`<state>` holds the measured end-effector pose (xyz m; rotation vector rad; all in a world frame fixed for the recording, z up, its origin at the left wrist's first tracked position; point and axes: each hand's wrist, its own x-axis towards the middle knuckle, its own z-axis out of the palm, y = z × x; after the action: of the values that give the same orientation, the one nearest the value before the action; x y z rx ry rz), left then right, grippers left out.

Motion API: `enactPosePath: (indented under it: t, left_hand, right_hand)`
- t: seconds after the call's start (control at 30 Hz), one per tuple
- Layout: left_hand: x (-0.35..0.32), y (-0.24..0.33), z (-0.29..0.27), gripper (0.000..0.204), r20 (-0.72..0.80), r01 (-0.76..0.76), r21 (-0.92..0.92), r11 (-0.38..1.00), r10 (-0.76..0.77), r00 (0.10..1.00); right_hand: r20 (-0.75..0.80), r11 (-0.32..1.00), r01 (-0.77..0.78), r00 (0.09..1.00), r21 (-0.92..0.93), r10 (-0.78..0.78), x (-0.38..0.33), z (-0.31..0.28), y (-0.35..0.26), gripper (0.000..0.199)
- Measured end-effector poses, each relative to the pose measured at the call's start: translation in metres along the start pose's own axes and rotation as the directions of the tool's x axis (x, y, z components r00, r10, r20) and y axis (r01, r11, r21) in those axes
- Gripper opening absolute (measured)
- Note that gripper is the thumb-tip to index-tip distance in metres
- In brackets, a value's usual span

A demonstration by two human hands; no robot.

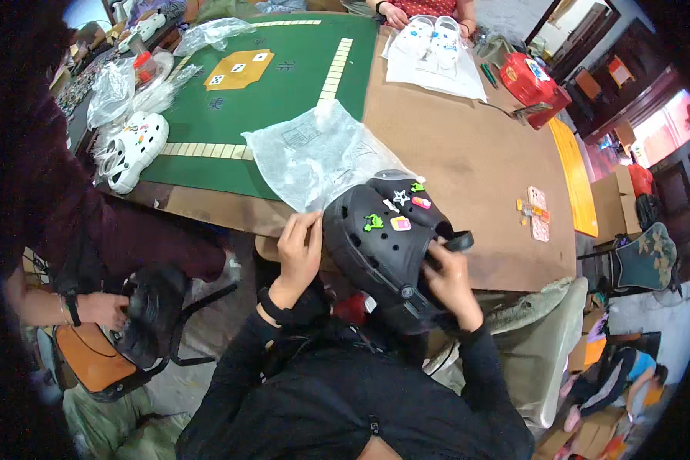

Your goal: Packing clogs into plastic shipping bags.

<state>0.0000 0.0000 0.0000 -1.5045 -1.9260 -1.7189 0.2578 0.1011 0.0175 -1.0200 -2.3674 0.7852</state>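
Note:
A pair of black clogs (372, 249) with colourful charms hangs at the table's near edge, in front of my body. Green, pink and star-shaped charms sit on their toe tops. My right hand (450, 280) grips the clogs at the heel opening, next to a raised heel strap; part of its fingers is hidden inside. A thin translucent white bag (307, 157) lies partly over a green mat and reaches the clogs' toes. At its near corner my left hand (295, 257) has thumb and fingertips pinched together on the bag's edge, close beside the clog.
The green mat (284, 92) covers the table's left part, with white tiles along its edges. White clogs (136, 149) lie at the left. Across the table a person's hands (395, 15) are by white clogs (429, 42). A red case (525, 80) and pink phone (539, 215) lie right.

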Motion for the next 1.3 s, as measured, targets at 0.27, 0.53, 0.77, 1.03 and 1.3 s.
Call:
enactPosePath:
  t: [0.27, 0.53, 0.77, 1.03, 1.3]
  left_hand:
    - [0.045, 0.006, 0.000, 0.012, 0.004, 0.022, 0.091, 0.996, -0.023, 1.000]
    - [0.044, 0.009, 0.005, 0.020, 0.062, -0.016, 0.154, 0.988, 0.006, 0.998]
    - [0.039, 0.003, 0.004, 0.020, 0.077, -0.011, 0.169, 0.986, -0.002, 0.997]
    - [0.042, 0.005, -0.001, 0.015, 0.027, 0.161, 0.151, 0.975, -0.167, 0.986]
    - [-0.004, -0.049, 0.008, 0.030, 0.218, 0.074, 0.179, 0.981, -0.113, 0.969]
  right_hand:
    - [0.309, 0.221, -0.358, 0.924, 0.907, 0.226, -0.009, -0.059, 0.022, 0.033]
    - [0.215, -0.219, -0.191, 0.973, 0.957, 0.087, -0.010, -0.042, 0.019, 0.033]
    - [0.184, -0.250, -0.159, 0.980, 0.955, 0.079, -0.012, -0.036, 0.015, 0.034]
    - [0.149, -0.142, -0.136, 0.985, 0.980, 0.087, -0.007, -0.038, 0.012, 0.034]
    - [-0.052, 0.919, -0.163, 0.980, 0.359, 0.194, -0.013, -0.042, 0.006, 0.033]
